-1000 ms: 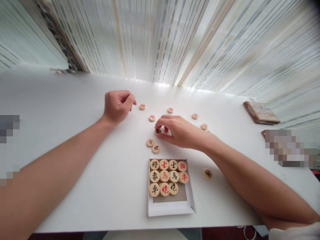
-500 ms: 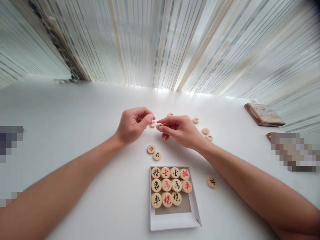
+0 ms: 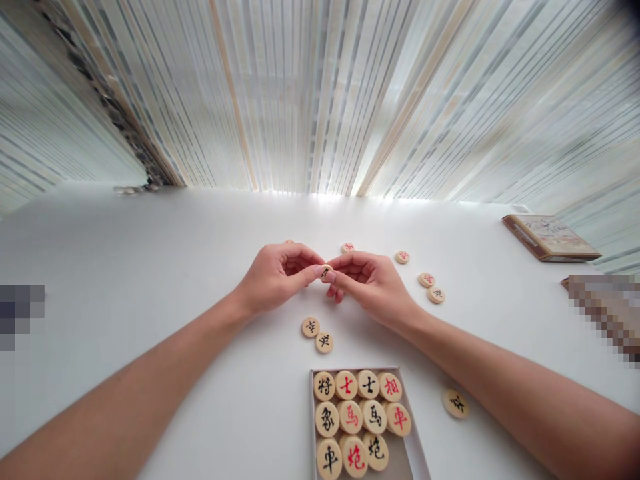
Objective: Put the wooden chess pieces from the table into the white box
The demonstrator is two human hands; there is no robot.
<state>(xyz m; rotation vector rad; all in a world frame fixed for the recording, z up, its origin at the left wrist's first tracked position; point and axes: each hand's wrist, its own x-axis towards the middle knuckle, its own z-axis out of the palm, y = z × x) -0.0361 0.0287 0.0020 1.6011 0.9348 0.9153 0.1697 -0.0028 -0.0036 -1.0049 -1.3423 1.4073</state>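
Between my two hands is one round wooden xiangqi piece (image 3: 327, 273) with a black character. My left hand (image 3: 275, 277) pinches its left edge with thumb and fingertips. My right hand (image 3: 373, 283) pinches the opposite edge, its lower fingers curled beneath. Behind my left hand, a sliver of another piece (image 3: 289, 242) shows. Nearer me lie a pair of black-marked pieces (image 3: 311, 327) touching each other. Below them is an open shallow box (image 3: 417, 447) holding rows of larger pieces with red and black characters; its near part is cut off by the frame.
Red-marked pieces (image 3: 402, 257) and a black-marked one (image 3: 437, 295) are scattered beyond and right of my right hand. One black-marked piece (image 3: 455, 403) lies right of the box. A brown case (image 3: 553, 238) sits at the far right, before a striped curtain (image 3: 300, 100).
My left hand has moved from beside a red-marked piece onto the black-marked piece in my right hand. Both hands now grip it. The whole scene sits lower in view.
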